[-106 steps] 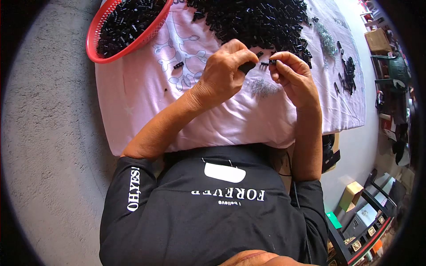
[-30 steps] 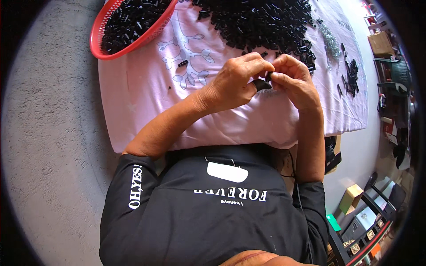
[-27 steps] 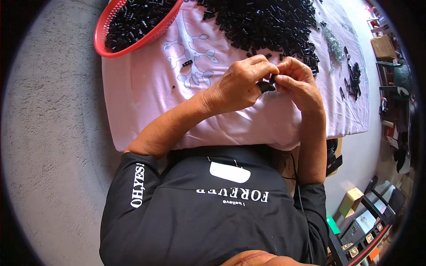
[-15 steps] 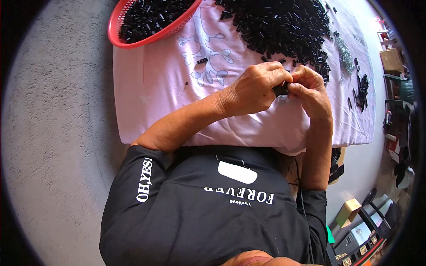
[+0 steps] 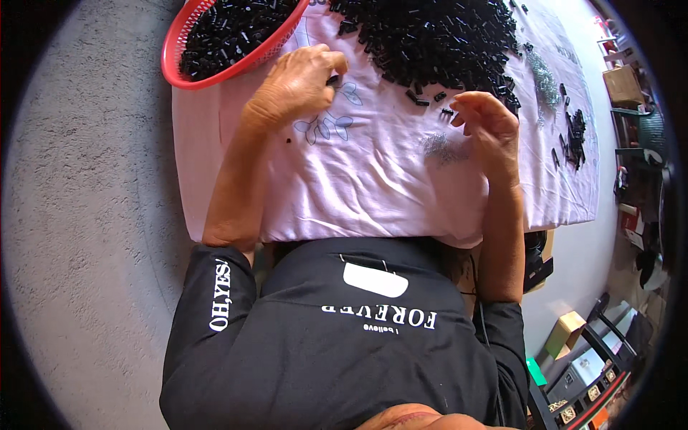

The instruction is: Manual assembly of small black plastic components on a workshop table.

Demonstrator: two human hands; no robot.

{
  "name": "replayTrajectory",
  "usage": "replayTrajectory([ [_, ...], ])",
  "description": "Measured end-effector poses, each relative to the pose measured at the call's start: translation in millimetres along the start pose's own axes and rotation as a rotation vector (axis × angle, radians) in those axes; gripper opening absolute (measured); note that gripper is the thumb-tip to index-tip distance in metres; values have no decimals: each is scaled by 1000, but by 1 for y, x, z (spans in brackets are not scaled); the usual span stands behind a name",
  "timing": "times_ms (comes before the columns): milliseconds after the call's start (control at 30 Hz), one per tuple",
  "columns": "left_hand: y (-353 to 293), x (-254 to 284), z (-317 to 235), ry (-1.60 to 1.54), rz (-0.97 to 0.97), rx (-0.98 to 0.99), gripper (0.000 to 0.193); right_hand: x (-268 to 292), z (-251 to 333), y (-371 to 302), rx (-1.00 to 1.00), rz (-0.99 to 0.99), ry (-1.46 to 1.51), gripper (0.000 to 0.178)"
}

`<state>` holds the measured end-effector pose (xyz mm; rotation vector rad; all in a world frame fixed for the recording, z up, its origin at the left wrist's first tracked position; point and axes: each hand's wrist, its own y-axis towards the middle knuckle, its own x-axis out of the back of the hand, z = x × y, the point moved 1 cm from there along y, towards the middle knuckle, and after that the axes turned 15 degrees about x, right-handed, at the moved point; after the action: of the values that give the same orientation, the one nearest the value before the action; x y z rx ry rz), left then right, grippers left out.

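My left hand (image 5: 299, 80) is beside the red basket, its fingers closed around a small black plastic piece (image 5: 332, 80) that shows at the fingertips. Over to the right, my right hand (image 5: 493, 123) hovers at the near edge of a big heap of black plastic pieces (image 5: 437, 43). Its fingers are loosely bent and apart, and nothing shows between them. Close to those fingertips lies a loose black piece (image 5: 447, 112). A small scatter of thin silvery metal bits (image 5: 441, 147) rests on the cloth between my hands.
The red plastic basket (image 5: 169, 64), full of black pieces, stands at the far left of the pink cloth-covered table (image 5: 344, 204). At the right lie another silvery pile (image 5: 545, 80) and a small cluster of black parts (image 5: 575, 140). A grey wall (image 5: 86, 201) runs along the left.
My hands were together over the silvery bits, holding a dark piece. They have parted: the left moved far left toward the basket, and the right stayed near the heap with its fingers loosened.
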<state>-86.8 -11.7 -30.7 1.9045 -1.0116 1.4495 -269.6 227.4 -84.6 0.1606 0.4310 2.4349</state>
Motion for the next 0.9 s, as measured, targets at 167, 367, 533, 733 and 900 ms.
replayTrajectory([
  [167,-2,4,-1,-3,-6,-28,25,-4,-1,4,212,55,-364,11],
  [367,-6,-34,-56,-435,-141,-297,30,-9,9,5,251,128,-686,16],
  [533,-13,-65,-81,-380,-212,-336,42,-7,6,4,275,146,-690,18],
  [733,-15,-71,-83,-393,-213,-285,35,-4,3,5,303,182,-676,13],
  [900,-17,-68,-83,-403,-202,-282,33,-5,4,3,282,138,-614,11],
])
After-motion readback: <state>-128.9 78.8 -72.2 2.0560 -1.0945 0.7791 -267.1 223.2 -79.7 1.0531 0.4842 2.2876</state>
